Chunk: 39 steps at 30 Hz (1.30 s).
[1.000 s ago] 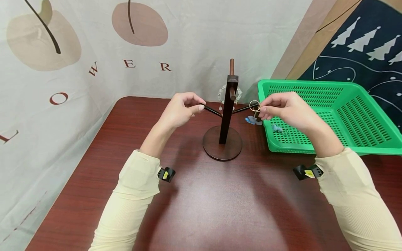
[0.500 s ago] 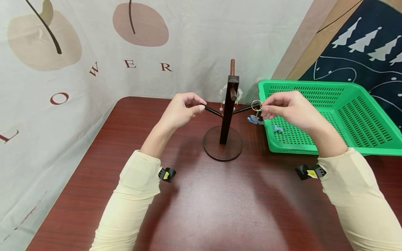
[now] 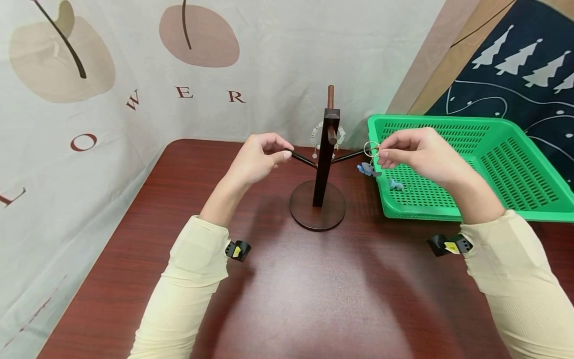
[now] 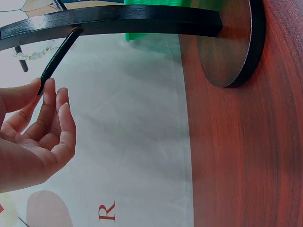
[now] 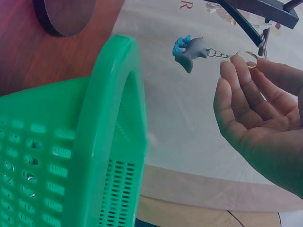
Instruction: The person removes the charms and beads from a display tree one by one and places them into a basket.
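A dark wooden stand (image 3: 324,164) with a round base and several pegs stands upright on the table. My left hand (image 3: 255,159) pinches the tip of its lower left peg (image 3: 303,158) between thumb and finger. With thumb and fingertips, my right hand (image 3: 423,154) holds the gold ring of a keychain (image 5: 191,51), at the tip of the lower right peg (image 3: 350,156). From the ring's short chain dangles a small grey figure with a blue part. Whether the ring encircles the peg's tip, I cannot tell. A beaded bracelet (image 3: 342,133) hangs behind the post, partly hidden by it.
On the right, a green plastic basket (image 3: 515,215) stands beneath my right hand. Inside it lies a small light-blue figure (image 3: 395,184). A printed cloth (image 3: 278,60) hangs behind the table (image 3: 287,289).
My right hand has moved slightly to the right with the keychain, its ring shifting outward along the right peg towards the tip. The left hand and the stand have stayed in place.
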Each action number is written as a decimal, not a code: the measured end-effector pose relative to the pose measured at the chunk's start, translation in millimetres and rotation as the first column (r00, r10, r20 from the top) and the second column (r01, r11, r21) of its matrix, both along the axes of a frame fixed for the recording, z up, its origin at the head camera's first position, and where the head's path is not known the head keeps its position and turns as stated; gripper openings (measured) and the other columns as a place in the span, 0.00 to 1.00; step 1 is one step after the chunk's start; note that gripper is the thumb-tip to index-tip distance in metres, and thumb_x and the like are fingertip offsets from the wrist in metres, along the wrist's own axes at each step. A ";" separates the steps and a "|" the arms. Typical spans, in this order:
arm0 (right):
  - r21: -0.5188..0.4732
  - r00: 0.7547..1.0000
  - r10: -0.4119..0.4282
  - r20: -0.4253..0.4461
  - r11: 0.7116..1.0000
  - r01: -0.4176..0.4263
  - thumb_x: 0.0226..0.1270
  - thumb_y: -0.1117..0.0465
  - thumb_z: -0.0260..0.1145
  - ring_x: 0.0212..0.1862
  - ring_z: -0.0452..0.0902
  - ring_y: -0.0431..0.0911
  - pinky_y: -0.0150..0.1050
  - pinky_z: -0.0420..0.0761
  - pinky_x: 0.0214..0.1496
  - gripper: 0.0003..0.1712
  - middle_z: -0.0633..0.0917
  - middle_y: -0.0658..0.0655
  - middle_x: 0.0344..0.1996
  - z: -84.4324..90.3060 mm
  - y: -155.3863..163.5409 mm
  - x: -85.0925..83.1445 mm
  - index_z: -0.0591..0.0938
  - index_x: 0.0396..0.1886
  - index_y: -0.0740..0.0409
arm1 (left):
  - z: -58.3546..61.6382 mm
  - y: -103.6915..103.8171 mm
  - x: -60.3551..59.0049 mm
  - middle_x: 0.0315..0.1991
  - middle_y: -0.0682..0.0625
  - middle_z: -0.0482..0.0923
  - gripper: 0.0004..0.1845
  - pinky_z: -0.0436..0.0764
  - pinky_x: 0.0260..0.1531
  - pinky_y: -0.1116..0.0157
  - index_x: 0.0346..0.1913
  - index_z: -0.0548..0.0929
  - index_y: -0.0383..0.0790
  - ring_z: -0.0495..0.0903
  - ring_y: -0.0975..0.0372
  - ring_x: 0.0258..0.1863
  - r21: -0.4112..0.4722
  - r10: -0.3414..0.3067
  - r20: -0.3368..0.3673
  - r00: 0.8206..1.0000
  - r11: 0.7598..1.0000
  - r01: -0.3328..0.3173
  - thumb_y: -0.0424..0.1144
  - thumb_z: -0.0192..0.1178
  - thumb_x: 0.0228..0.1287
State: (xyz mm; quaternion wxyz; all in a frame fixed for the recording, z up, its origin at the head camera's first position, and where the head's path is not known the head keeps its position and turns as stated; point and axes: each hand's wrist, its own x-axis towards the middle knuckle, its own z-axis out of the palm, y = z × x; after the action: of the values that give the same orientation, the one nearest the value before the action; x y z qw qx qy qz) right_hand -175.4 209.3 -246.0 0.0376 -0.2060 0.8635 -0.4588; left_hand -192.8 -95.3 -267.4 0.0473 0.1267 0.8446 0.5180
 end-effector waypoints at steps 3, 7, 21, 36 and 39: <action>0.008 1.000 -0.007 -0.001 1.000 0.007 0.63 0.69 0.59 0.30 0.80 0.44 0.33 0.79 0.36 0.09 0.83 0.58 0.27 0.8 1.1 0.2 0.78 0.39 0.74 | -0.1 0.1 -0.2 0.30 0.44 0.79 0.07 0.75 0.32 0.68 0.39 0.82 0.33 0.76 0.63 0.28 0.000 -0.002 -0.001 1.000 1.000 0.002 0.31 0.60 0.59; 0.020 1.000 -0.022 0.003 1.000 0.022 0.64 0.69 0.58 0.30 0.80 0.45 0.33 0.79 0.36 0.09 0.83 0.57 0.27 4.3 2.0 1.2 0.79 0.39 0.73 | -0.1 0.5 -0.3 0.30 0.43 0.79 0.07 0.75 0.32 0.68 0.39 0.82 0.33 0.76 0.63 0.29 0.002 -0.003 0.000 1.000 1.000 0.003 0.31 0.60 0.59; 0.006 0.999 -0.042 0.000 0.999 0.042 0.64 0.68 0.59 0.31 0.80 0.43 0.30 0.78 0.36 0.07 0.84 0.53 0.27 10.6 13.6 -0.3 0.81 0.38 0.66 | -0.3 0.0 -0.5 0.31 0.43 0.79 0.07 0.75 0.33 0.68 0.40 0.81 0.33 0.76 0.62 0.29 0.009 -0.004 0.011 1.000 1.000 0.004 0.31 0.59 0.60; 0.006 0.997 -0.074 -0.007 0.997 0.074 0.63 0.67 0.60 0.31 0.81 0.42 0.28 0.78 0.36 0.07 0.85 0.54 0.27 18.7 28.0 1.1 0.81 0.38 0.64 | 0.2 -1.0 0.1 0.29 0.46 0.78 0.07 0.75 0.33 0.67 0.40 0.81 0.33 0.75 0.62 0.29 0.010 -0.004 0.010 1.000 1.000 0.004 0.31 0.60 0.59; 0.009 0.996 -0.084 -0.006 0.996 0.084 0.64 0.66 0.60 0.31 0.81 0.42 0.28 0.78 0.35 0.08 0.84 0.54 0.27 20.2 31.6 1.1 0.81 0.39 0.64 | 0.0 -0.6 0.0 0.28 0.47 0.78 0.06 0.76 0.35 0.64 0.39 0.81 0.33 0.75 0.62 0.29 0.016 -0.003 0.009 1.000 1.000 0.003 0.30 0.60 0.59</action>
State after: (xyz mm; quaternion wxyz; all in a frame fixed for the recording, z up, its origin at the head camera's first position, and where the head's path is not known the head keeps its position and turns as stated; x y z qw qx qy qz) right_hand -174.3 240.9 -225.8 0.0168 -0.1706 0.8736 -0.4555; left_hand -192.8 -95.9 -267.4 0.0511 0.1260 0.8399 0.5254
